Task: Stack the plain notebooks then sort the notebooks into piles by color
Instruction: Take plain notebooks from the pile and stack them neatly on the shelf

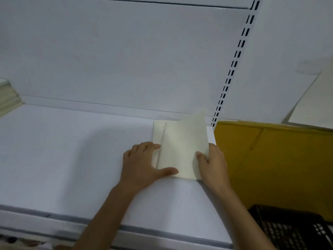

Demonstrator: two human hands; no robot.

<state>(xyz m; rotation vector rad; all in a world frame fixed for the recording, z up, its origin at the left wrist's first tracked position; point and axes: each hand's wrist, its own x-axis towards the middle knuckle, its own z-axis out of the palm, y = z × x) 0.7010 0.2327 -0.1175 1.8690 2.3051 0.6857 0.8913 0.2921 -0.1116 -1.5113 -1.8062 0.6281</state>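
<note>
My left hand (pixel 142 161): lies flat, palm down, on the near left corner of the plain cream rectangular paper notebook (pixel 180 145).
My left fingers (pixel 151 146): close together and nearly straight, tips on the notebook's left edge; the thumb is spread wide along its near edge.
My right hand (pixel 212 165): grips the notebook's right edge.
My right fingers: the thumb (pixel 201 156) presses on top of the cover; the others curl under the edge, out of sight, so this is a pinch.
Notebook position: on the white metal shelf (pixel 72 150), at its right end, just beside the mustard-yellow flat panel (pixel 279 159).
Notebook direction: long axis runs away from me toward the back wall, leaning slightly right; the far right corner lifts off.
Underneath: a second cream sheet or cover (pixel 158 132) shows as a strip along the left side; I cannot tell how many lie there.
Far left: a pale stack of books (pixel 8 98) at the shelf's end, well apart.
Lower right: a black plastic lattice crate (pixel 288 230).
</note>
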